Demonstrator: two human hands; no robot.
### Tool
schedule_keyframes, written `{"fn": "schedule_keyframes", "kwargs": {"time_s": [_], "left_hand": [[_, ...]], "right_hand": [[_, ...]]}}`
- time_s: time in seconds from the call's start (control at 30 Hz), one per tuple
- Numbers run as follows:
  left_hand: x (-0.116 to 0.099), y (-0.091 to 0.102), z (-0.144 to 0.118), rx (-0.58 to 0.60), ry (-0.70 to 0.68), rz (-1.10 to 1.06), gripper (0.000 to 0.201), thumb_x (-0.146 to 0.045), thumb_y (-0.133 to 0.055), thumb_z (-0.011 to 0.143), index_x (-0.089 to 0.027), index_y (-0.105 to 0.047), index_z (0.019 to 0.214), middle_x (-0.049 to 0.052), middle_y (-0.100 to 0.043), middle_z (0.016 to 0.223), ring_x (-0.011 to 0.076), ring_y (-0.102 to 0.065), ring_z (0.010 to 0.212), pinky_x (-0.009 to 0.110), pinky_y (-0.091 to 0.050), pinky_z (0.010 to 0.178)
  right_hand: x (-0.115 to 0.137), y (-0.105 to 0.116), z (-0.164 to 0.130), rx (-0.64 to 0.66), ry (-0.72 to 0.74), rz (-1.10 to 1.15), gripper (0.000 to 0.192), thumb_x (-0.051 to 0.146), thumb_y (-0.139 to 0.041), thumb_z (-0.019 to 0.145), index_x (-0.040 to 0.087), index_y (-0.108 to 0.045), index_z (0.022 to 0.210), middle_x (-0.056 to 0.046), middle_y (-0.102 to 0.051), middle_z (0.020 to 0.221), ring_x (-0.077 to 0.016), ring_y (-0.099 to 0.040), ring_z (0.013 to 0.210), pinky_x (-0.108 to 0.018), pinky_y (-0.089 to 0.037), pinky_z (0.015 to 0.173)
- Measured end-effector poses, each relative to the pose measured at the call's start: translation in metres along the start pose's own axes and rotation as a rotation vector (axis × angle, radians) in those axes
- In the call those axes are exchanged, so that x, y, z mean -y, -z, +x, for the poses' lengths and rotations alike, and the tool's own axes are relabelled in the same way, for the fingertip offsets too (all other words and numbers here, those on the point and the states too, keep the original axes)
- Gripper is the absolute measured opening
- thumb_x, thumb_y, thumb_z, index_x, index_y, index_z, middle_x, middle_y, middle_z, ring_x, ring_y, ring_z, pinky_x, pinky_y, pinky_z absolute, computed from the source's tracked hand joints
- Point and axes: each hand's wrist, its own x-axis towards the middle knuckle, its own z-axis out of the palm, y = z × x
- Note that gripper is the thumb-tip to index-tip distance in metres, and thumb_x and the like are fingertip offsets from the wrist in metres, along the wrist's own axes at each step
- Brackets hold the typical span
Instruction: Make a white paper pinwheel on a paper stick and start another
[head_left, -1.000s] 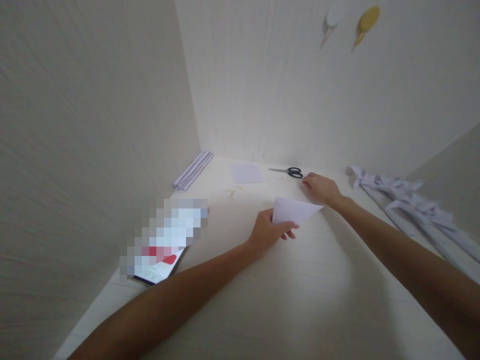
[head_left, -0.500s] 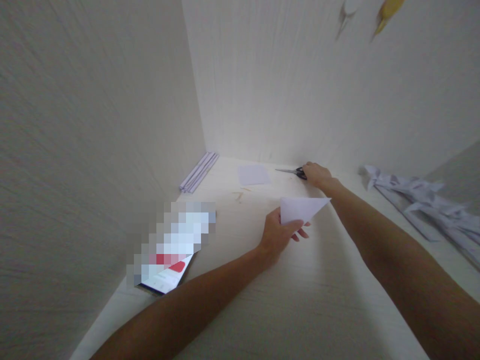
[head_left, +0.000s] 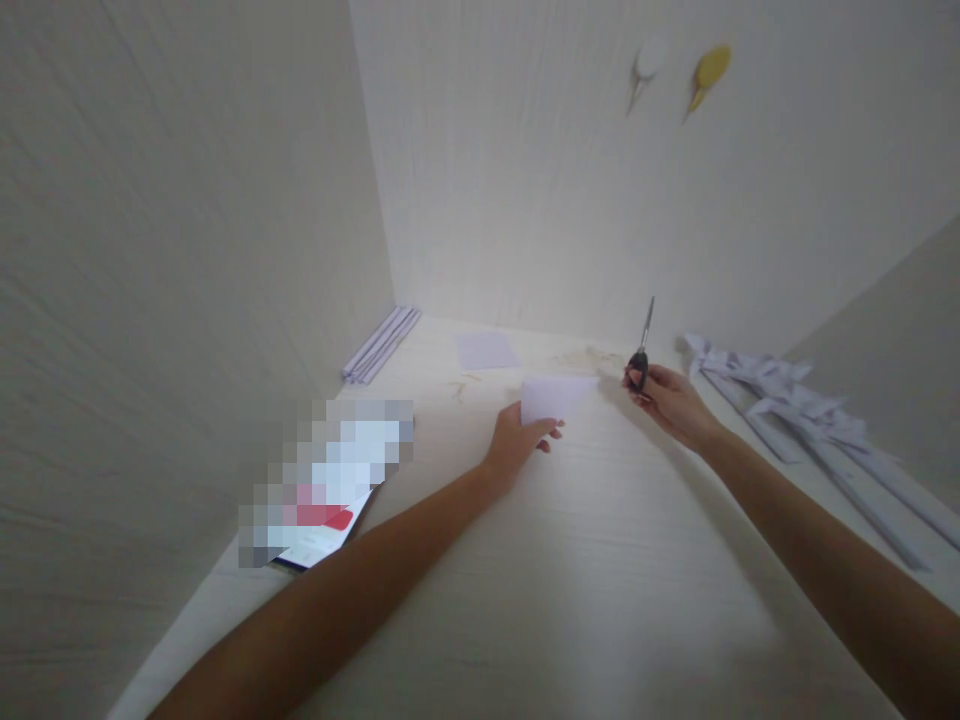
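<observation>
A folded triangle of pale paper (head_left: 553,398) is pinched in my left hand (head_left: 519,440), its long point towards the right. My right hand (head_left: 670,402) grips a pair of scissors (head_left: 638,366) by the black handles. The blades stand upright and look closed, raised above the table and apart from the paper. Behind the triangle a flat square of pale paper (head_left: 487,351) lies on the table.
Rolled paper sticks (head_left: 381,345) lie against the left wall. A lit phone (head_left: 330,490), partly blurred out, rests by my left forearm. Folded paper pieces on sticks (head_left: 795,405) lie at the right. White (head_left: 649,60) and yellow hooks (head_left: 712,68) hang on the back wall.
My right hand has lifted the scissors off the table and turned the blades from pointing left to pointing up. The left hand still holds the paper triangle. The view has shifted slightly.
</observation>
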Motion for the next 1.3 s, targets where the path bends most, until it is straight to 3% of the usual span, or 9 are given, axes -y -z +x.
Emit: {"fn": "schedule_keyframes", "kwargs": {"time_s": [0.07,0.17,0.23,0.3,0.5,0.87,1.3], "left_hand": [[-0.001,0.002,0.002,0.009,0.027,0.022,0.008,-0.015,-0.057,0.059,-0.011,-0.057,0.066,0.003,-0.060,0.064,0.0069,-0.050,0.051,0.019,-0.035,0.044],[-0.002,0.003,0.002,0.054,0.032,0.026,0.008,-0.018,-0.057,0.061,-0.010,-0.057,0.061,0.002,-0.058,0.059,0.0056,-0.045,0.047,0.019,-0.032,0.042],[-0.002,0.002,0.000,0.064,0.031,0.035,0.010,-0.020,-0.058,0.062,-0.010,-0.057,0.061,0.002,-0.057,0.058,0.0051,-0.044,0.046,0.019,-0.031,0.042],[-0.003,0.001,0.000,0.053,0.045,0.045,0.011,-0.021,-0.059,0.061,-0.010,-0.057,0.061,0.001,-0.057,0.057,0.0047,-0.043,0.046,0.019,-0.029,0.043],[-0.003,0.000,-0.001,0.034,0.065,0.057,0.011,-0.021,-0.059,0.061,-0.010,-0.058,0.061,0.000,-0.055,0.056,0.0045,-0.043,0.047,0.020,-0.030,0.045],[-0.001,-0.003,-0.004,0.074,0.035,0.129,0.014,-0.023,-0.059,0.062,-0.011,-0.057,0.056,-0.002,-0.050,0.048,0.0039,-0.039,0.043,0.020,-0.027,0.043],[0.000,-0.003,-0.004,0.124,0.013,0.172,0.015,-0.025,-0.059,0.063,-0.011,-0.058,0.057,-0.001,-0.051,0.050,0.0048,-0.041,0.044,0.020,-0.029,0.044]], "right_hand": [[0.002,0.007,-0.032,0.088,0.011,0.081,0.038,0.050,-0.040,0.077,0.014,-0.051,0.085,-0.006,-0.055,0.074,-0.0108,-0.048,0.056,-0.023,-0.040,0.051],[0.006,0.012,-0.073,0.353,-0.001,0.305,0.035,0.049,-0.043,0.077,0.015,-0.050,0.082,0.000,-0.047,0.063,-0.0085,-0.038,0.051,-0.021,-0.029,0.045],[0.008,0.011,-0.093,0.504,0.021,0.294,0.037,0.052,-0.044,0.075,0.015,-0.048,0.074,0.001,-0.044,0.060,-0.0084,-0.035,0.050,-0.022,-0.025,0.044],[0.008,0.007,-0.104,0.568,0.027,0.274,0.040,0.055,-0.052,0.068,0.016,-0.044,0.063,0.003,-0.038,0.056,-0.0082,-0.032,0.049,-0.022,-0.022,0.044],[0.005,-0.001,-0.109,0.546,-0.062,0.262,0.040,0.050,-0.055,0.068,0.019,-0.033,0.055,0.008,-0.027,0.048,-0.0061,-0.023,0.044,-0.022,-0.016,0.041],[0.011,0.001,-0.109,0.614,-0.145,0.299,0.041,0.052,-0.055,0.066,0.020,-0.034,0.052,0.008,-0.030,0.044,-0.0052,-0.025,0.039,-0.022,-0.016,0.039],[0.008,-0.002,-0.111,0.584,-0.147,0.304,0.041,0.052,-0.055,0.066,0.019,-0.034,0.053,0.008,-0.031,0.042,-0.0046,-0.024,0.038,-0.022,-0.014,0.038]]}}
